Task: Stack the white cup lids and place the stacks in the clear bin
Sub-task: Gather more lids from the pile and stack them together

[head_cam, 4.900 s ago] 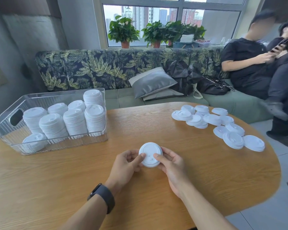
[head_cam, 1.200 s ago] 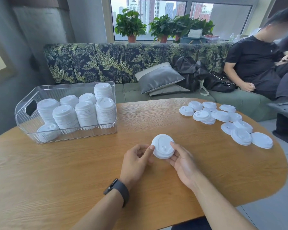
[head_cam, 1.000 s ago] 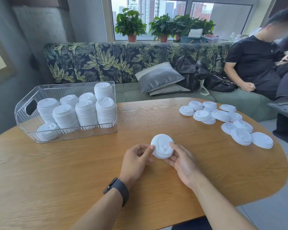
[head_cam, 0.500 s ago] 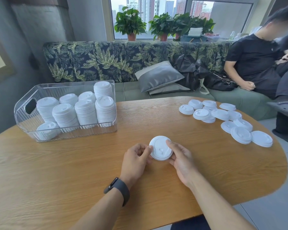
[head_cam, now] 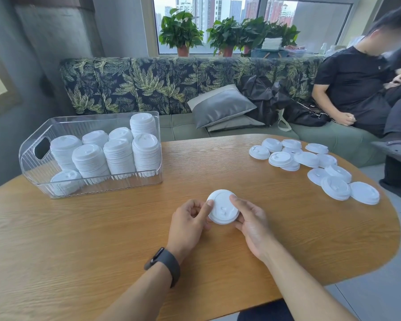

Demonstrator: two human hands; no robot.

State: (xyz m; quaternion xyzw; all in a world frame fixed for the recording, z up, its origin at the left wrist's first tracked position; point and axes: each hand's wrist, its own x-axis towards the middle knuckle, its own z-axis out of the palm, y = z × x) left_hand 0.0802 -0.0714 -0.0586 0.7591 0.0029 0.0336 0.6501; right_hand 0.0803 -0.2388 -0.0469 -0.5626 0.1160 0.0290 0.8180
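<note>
A short stack of white cup lids (head_cam: 221,208) sits just above the wooden table (head_cam: 102,239) at its middle. My left hand (head_cam: 188,222) holds its left edge with thumb and curled fingers. My right hand (head_cam: 250,218) grips the right edge, the index finger lying over the top. Several loose white lids (head_cam: 310,165) are scattered at the table's right side. The clear bin (head_cam: 56,191) stands at the back left with several tall lid stacks (head_cam: 118,154) inside.
A sofa with a leaf pattern, a grey cushion (head_cam: 220,107) and black bags runs behind the table. A person in black (head_cam: 354,89) sits at its right end. Potted plants stand on the window sill. The table's rounded edge curves off at the right.
The small lid stack has tipped from tilted toward me to lying flatter and lower between my hands. My hands stay at the same spot on the table.
</note>
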